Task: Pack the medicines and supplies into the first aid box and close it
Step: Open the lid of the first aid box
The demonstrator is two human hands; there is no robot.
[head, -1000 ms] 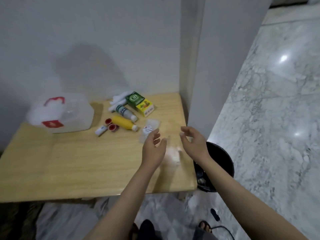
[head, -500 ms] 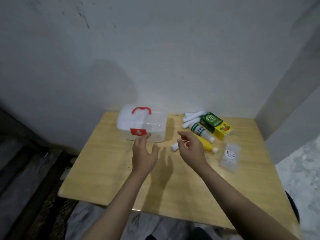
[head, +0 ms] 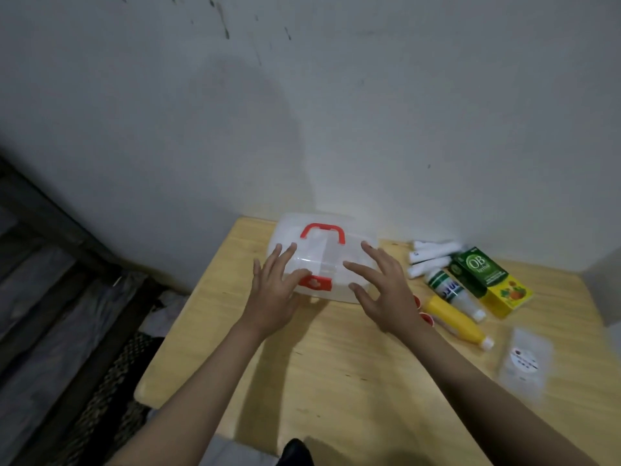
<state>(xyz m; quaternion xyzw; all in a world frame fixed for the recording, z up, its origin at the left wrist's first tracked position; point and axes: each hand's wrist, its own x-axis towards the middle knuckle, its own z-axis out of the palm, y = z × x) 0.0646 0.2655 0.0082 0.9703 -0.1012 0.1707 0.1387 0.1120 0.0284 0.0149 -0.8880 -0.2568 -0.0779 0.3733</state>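
Note:
A clear plastic first aid box [head: 331, 260] with a red handle and red latch stands closed at the back of the wooden table [head: 353, 375]. My left hand [head: 274, 292] rests with spread fingers on its left front. My right hand [head: 383, 290] hovers with spread fingers over its right front. To the right lie white rolls [head: 433, 258], a green and yellow carton [head: 487, 280], a white bottle [head: 453, 294], a yellow bottle [head: 453, 321], small red caps [head: 426, 317] and a clear packet [head: 524, 361].
A grey wall [head: 302, 112] runs right behind the table. Dark floor and a woven mat [head: 100, 381] lie to the left, below the table's edge.
The view swung left and closer to the box. Both hands moved forward from mid-table onto the first aid box.

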